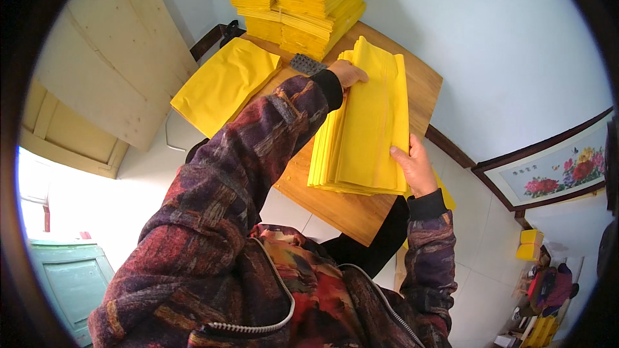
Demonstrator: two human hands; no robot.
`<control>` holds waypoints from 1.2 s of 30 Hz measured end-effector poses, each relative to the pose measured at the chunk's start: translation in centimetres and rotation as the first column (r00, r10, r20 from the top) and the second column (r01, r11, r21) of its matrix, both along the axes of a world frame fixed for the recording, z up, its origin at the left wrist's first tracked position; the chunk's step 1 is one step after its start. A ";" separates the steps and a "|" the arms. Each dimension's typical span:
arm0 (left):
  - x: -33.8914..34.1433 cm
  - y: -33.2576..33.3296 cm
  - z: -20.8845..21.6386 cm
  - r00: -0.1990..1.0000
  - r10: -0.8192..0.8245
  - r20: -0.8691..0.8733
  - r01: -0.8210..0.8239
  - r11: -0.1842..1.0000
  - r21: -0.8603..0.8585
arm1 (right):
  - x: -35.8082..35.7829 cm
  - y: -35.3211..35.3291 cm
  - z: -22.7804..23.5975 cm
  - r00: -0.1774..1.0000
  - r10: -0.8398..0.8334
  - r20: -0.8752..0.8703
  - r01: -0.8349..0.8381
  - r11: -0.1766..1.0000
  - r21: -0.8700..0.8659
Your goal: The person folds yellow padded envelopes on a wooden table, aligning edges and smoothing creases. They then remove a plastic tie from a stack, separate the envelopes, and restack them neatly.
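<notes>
A thick stack of yellow folded sheets [371, 135] is tilted over the wooden table [322, 200] in front of me. Its many layers show along the left and lower edges. My left hand [348, 74] is closed on the upper left edge, fingers bent against the layers. At the lower right edge my right hand [416, 166] grips the same stack, thumb on the top face and the other fingers partly hidden behind it. A dark grey textured block [307, 64] lies on the table just left of my left hand.
Tall bundles of yellow sheets [303, 6] stand at the table's back. A flat yellow piece [225, 84] overhangs the left edge. Wooden boards [103, 45] lean at the far left. A framed flower picture [548, 171] is at the right wall. Yellow material shows below my right hand.
</notes>
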State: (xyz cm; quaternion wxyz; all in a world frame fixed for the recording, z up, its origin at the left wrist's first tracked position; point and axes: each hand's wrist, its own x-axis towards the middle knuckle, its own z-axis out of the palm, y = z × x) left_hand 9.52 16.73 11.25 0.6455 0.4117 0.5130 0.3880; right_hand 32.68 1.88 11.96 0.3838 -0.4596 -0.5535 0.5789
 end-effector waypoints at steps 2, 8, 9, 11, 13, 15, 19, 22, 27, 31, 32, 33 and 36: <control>0.0 -0.4 0.1 0.999 0.025 -0.047 -0.025 1.000 -0.004 | 0.1 0.1 -0.1 0.996 -0.007 0.087 0.009 1.000 -0.016; -0.6 -1.7 1.1 0.972 0.025 -0.234 -0.017 0.999 0.037 | -0.4 -0.2 -1.0 0.992 0.002 0.123 -0.011 0.997 0.073; -0.7 -1.9 1.2 0.986 0.034 -0.164 -0.029 0.999 0.032 | -0.3 -0.2 -1.1 0.974 -0.007 0.225 -0.016 0.995 0.101; -0.7 -2.2 1.0 0.999 0.052 -0.015 -0.052 0.999 0.013 | 0.0 -0.3 -1.3 0.919 -0.011 0.393 -0.049 0.989 0.142; -0.9 -2.0 0.7 0.984 0.021 -0.179 -0.008 0.997 0.071 | 0.4 -0.1 -1.4 0.925 -0.002 0.381 -0.051 0.990 0.130; -0.6 -1.8 0.0 0.982 0.062 -0.180 -0.042 0.993 0.112 | 0.6 0.4 -1.6 0.946 -0.027 0.324 -0.017 0.991 0.133; 0.1 -2.2 -1.5 0.971 0.237 -0.024 -0.226 0.950 0.216 | 0.0 2.3 -2.2 0.983 -0.028 0.180 0.013 0.996 0.087; -0.1 -2.8 -1.1 0.834 0.380 -0.400 -0.183 0.874 0.450 | -1.7 3.1 -2.9 0.987 -0.030 0.157 0.008 0.990 0.141; 1.9 -2.9 1.3 0.614 0.414 -0.672 0.456 0.508 0.731 | -2.7 3.0 -3.1 0.959 -0.062 0.276 -0.019 0.960 0.280; 5.3 -1.9 1.5 0.295 0.272 -0.916 0.746 0.533 0.398 | -2.3 3.0 -2.8 0.942 -0.063 0.329 -0.018 0.971 0.238; 5.7 -1.5 1.3 0.258 0.231 -0.938 0.769 0.539 0.345 | -2.1 3.0 -2.8 0.937 -0.069 0.342 -0.005 0.977 0.213; 6.0 -1.4 1.0 0.246 0.233 -0.941 0.768 0.545 0.336 | -1.9 3.0 -2.8 0.944 -0.065 0.324 -0.009 0.975 0.222; 6.3 -1.7 -0.2 0.211 0.208 -0.955 0.753 0.589 0.295 | -1.5 3.1 -3.4 0.990 -0.025 0.139 -0.005 0.978 0.209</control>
